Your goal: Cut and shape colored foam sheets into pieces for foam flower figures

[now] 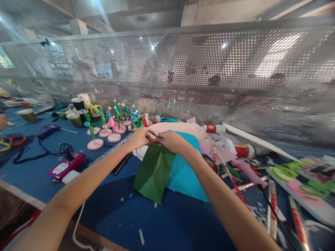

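Observation:
My left hand (141, 138) and my right hand (171, 142) meet at the top edge of a dark green paper sheet (154, 170). Fingers of both are closed there, pinching the sheet, though the fingertips are partly hidden. A soft crease runs down the green sheet, and its lower end hangs near the table. Under and to the right of it lies a bright blue sheet (187, 176), which my right forearm partly covers. Pale pink sheets (180, 128) are just beyond my hands. A dark phone-like slab (122, 163) rests by my left wrist.
Small paper flowers on round pink bases (95, 144) stand at the left. Beyond them is a perforated metal screen (167, 69). A purple power box (69, 165) and scissors (17, 141) lie left; a pink glue gun (248, 171), tape strips and cutouts (306, 191) clutter the right.

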`<act>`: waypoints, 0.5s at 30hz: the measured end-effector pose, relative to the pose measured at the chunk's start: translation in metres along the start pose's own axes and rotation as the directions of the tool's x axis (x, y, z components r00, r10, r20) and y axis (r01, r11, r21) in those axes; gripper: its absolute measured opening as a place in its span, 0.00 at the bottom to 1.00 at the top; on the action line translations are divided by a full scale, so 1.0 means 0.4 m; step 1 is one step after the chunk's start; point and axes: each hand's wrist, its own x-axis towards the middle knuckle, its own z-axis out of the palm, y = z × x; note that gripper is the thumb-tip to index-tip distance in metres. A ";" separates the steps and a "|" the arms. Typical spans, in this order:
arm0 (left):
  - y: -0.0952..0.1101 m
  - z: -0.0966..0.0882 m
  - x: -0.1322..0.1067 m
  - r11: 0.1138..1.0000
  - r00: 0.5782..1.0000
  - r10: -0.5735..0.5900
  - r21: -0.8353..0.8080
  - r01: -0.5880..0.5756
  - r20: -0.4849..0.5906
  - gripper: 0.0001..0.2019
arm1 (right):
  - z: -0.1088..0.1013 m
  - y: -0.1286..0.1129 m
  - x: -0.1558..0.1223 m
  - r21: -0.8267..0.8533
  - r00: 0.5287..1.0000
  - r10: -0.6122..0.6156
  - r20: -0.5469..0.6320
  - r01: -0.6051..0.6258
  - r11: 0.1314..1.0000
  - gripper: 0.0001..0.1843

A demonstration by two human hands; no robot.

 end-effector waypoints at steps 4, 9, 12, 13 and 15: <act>0.007 -0.001 -0.006 1.000 1.000 0.006 0.029 -0.005 -0.019 0.17 | -0.031 0.014 -0.015 0.112 0.992 -0.083 0.090 0.072 0.991 0.12; 0.001 0.007 -0.005 0.998 0.998 0.040 0.043 -0.038 -0.041 0.18 | -0.041 -0.005 -0.020 -0.042 0.992 -0.046 0.120 0.052 0.998 0.16; 0.008 0.016 -0.013 0.991 0.996 0.077 0.110 -0.071 -0.052 0.19 | -0.038 -0.034 -0.024 -0.221 0.995 0.004 0.101 0.019 0.975 0.12; 0.014 0.019 -0.018 0.985 0.994 0.095 0.147 -0.086 -0.056 0.19 | -0.037 -0.045 -0.026 -0.269 0.996 0.006 0.085 0.017 0.963 0.10; 0.032 0.025 -0.033 0.963 0.988 0.143 0.238 -0.126 -0.053 0.20 | -0.039 -0.065 -0.033 -0.328 0.999 -0.007 0.049 0.023 0.944 0.09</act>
